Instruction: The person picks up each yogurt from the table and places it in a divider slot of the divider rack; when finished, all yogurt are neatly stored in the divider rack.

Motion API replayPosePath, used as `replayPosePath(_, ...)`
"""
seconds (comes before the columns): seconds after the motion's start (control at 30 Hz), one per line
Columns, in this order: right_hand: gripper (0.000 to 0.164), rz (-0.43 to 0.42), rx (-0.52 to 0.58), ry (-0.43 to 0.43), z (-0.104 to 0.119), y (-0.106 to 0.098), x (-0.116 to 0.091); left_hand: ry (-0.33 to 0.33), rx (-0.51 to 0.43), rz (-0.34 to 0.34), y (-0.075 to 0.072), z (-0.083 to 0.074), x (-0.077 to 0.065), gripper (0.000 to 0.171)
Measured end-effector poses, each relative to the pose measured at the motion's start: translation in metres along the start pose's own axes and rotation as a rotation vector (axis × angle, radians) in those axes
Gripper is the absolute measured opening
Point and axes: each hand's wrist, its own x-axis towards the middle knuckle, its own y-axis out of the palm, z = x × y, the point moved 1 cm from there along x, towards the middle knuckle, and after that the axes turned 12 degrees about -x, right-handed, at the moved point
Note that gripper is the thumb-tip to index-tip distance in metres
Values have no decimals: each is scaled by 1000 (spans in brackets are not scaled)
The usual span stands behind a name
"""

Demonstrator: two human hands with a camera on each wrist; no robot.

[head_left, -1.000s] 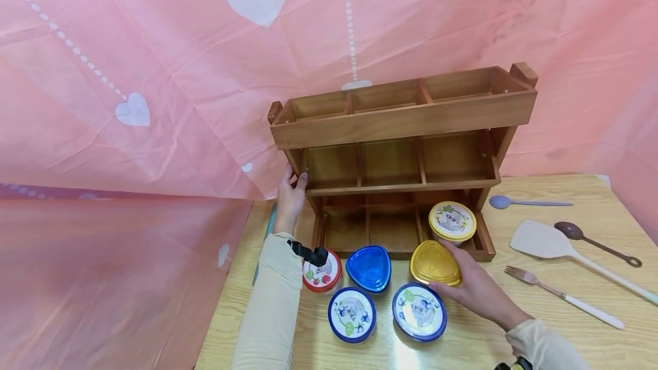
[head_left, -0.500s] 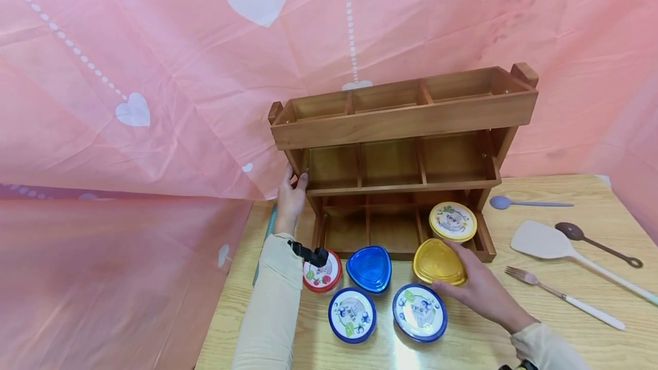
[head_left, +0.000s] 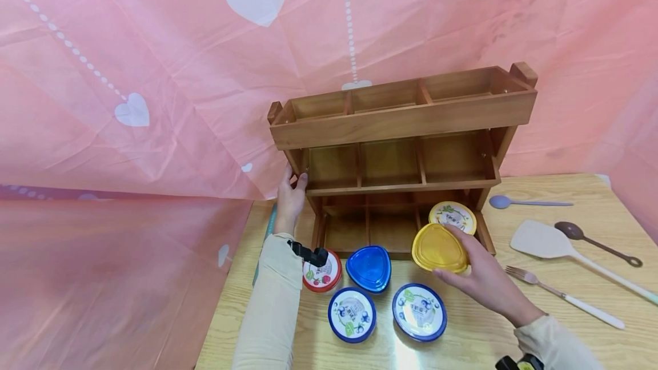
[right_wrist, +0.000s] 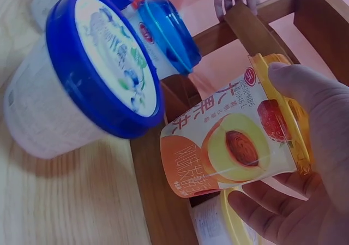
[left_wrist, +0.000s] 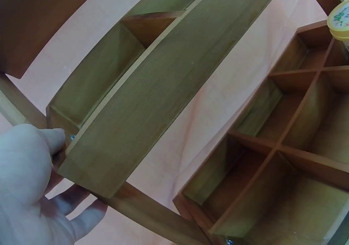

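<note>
My right hand [head_left: 485,278] grips a yogurt cup with a yellow triangular lid [head_left: 439,247], thumb and fingers around the lid's edge. In the right wrist view this yogurt cup [right_wrist: 229,138] is tilted, with a peach printed on its side. It hangs off the table before the bottom tier of the wooden three-tier rack [head_left: 401,121]. Behind it, a round yellow-lidded tub [head_left: 453,216] sits in the bottom right compartment, partly covered. My left hand [head_left: 290,207] holds the rack's left side; in the left wrist view its thumb and fingers go around the middle tier's end.
Before the rack stand a blue-lidded cup [head_left: 369,269], a red-lidded tub [head_left: 323,272] and two blueberry tubs, one left [head_left: 352,314] and one right. To the right lie a purple spoon [head_left: 501,202], a white spatula [head_left: 540,240], a brown spoon [head_left: 569,230] and a fork [head_left: 565,297].
My right hand has lifted the yellow-lidded yogurt cup up and slightly to the right, and it now covers more of the round yellow-lidded tub. The left hand stays on the rack.
</note>
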Motion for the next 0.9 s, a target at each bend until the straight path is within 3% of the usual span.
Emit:
replayPosePath(0.53,97,97,77,72,8,8,41,27,-28,14,0,2,1,52)
replayPosePath(0.9,96,103,67,77,9,18,66,22,-31,7,0,2,1,53)
